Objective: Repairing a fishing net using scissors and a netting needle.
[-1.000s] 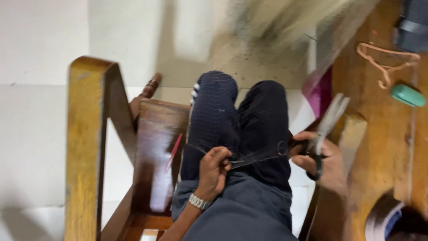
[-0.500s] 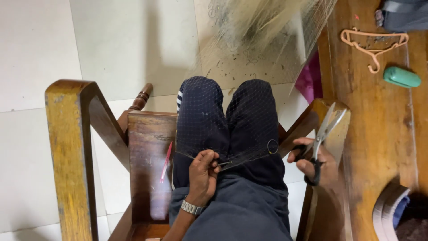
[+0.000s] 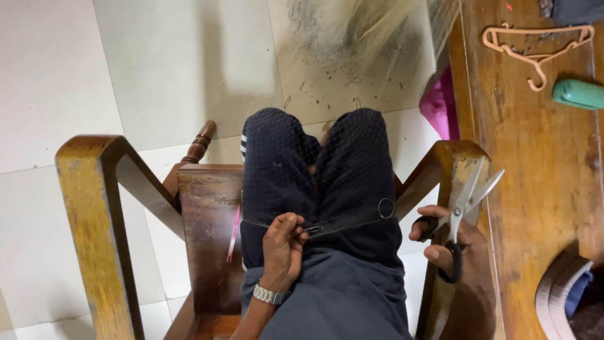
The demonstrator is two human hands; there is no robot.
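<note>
The left hand [image 3: 283,249] pinches the edge of a fine net [image 3: 314,170] draped over both knees. At three o'clock from it, the right hand [image 3: 450,252] grips black-handled scissors [image 3: 465,208] — blades parted, pointing toward one o'clock — above the wooden armrest [image 3: 453,157].

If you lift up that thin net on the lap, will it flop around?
Probably yes. The net drapes closely over both knees, so it looks floppy, not stiff. Its threads are very fine, so it is likely light. The left hand pinches its edge, while the right hand holds scissors.
</note>
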